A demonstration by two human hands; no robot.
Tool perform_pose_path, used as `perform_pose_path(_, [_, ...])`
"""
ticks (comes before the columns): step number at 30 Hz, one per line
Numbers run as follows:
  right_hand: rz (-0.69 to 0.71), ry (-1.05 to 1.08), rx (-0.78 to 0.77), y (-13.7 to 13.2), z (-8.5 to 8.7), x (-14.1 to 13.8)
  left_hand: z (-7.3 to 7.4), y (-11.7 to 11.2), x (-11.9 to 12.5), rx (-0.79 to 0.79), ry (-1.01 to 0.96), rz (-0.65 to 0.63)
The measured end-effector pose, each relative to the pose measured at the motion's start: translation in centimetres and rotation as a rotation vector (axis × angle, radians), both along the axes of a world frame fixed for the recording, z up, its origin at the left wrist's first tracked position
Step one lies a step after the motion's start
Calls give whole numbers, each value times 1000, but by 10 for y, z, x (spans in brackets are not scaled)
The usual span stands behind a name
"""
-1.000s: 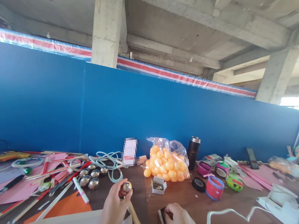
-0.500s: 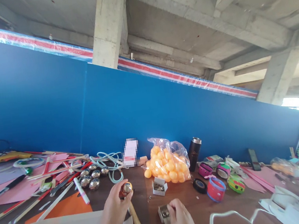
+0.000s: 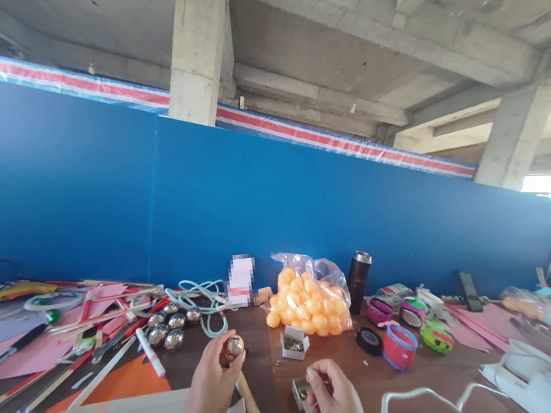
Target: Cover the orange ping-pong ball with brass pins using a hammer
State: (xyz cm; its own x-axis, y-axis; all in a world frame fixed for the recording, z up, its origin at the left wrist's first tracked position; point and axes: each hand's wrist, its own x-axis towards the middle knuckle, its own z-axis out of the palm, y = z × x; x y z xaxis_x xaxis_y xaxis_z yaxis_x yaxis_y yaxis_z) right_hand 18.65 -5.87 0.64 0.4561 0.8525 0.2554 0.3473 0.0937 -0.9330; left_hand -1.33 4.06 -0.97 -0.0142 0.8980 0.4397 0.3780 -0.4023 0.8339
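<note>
My left hand [image 3: 211, 382] is closed round a small ball [image 3: 234, 347], whose shiny metallic face and orange edge show between the fingers. My right hand [image 3: 336, 396] hovers at a small open box [image 3: 299, 391] of shiny metal pieces, partly covering it. Thumb and forefinger are pinched together; whatever lies between them is too small to make out. Just behind stands a second open white box [image 3: 295, 343] of small metal pieces. A clear bag of orange balls [image 3: 312, 302] sits further back, and several shiny metallic balls [image 3: 174, 339] lie to the left.
A wooden stick [image 3: 253, 410] lies between my hands. A white tray-like edge [image 3: 129, 405] fills the near left. Paper, sticks and a marker [image 3: 150, 352] crowd the left. Rightwards are a black bottle [image 3: 360, 283], a tape roll [image 3: 369, 341], colourful small items and a white cable [image 3: 419, 393].
My right hand has risen slightly from the near box and shifted right, its thumb and forefinger now pinched above it. My left hand keeps the ball in the same place.
</note>
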Motion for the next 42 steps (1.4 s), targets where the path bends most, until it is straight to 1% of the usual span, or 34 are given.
perform_pose_path(5, [28,29,39,1,-1,3,-1,1,0,2,4,-4])
perform_pose_path(8, [15,10,17,2,-3,4,-3,1,0,10,8,-1])
perform_pose_path(11, [21,12,25,1,0,-1,-4,2,0,24,9,5])
perform_pose_path(15, [93,37,85,-3,16,-17,-6,3,1,42,2,9])
perform_pose_path(18, [209,-3,95,-4,34,-33,-8,3,1,57,-6,0])
perform_pose_path(21, [301,-10,77,2,50,-48,-8,2,1,65,-13,-4])
perform_pose_path(23, [339,9,97,11,54,-55,-7,2,0,63,-17,6])
perform_pose_path(25, [339,55,137,20,49,-60,-6,2,1,58,-23,25])
perform_pose_path(28, [256,76,161,32,30,-63,-4,3,2,45,-30,52])
perform_pose_path(30, [269,73,134,35,17,-63,-2,1,3,35,-33,51])
perform_pose_path(32, [316,116,102,33,9,-63,0,-2,3,25,-37,29])
perform_pose_path(34, [354,186,71,30,9,-63,3,-6,4,15,-45,-8])
perform_pose_path(37, [383,259,38,28,15,-62,7,-12,3,1,-67,-65])
perform_pose_path(39, [398,280,18,28,19,-60,8,-15,3,-3,-82,-97])
perform_pose_path(42, [443,356,0,31,19,-56,10,-17,4,-4,-98,-143])
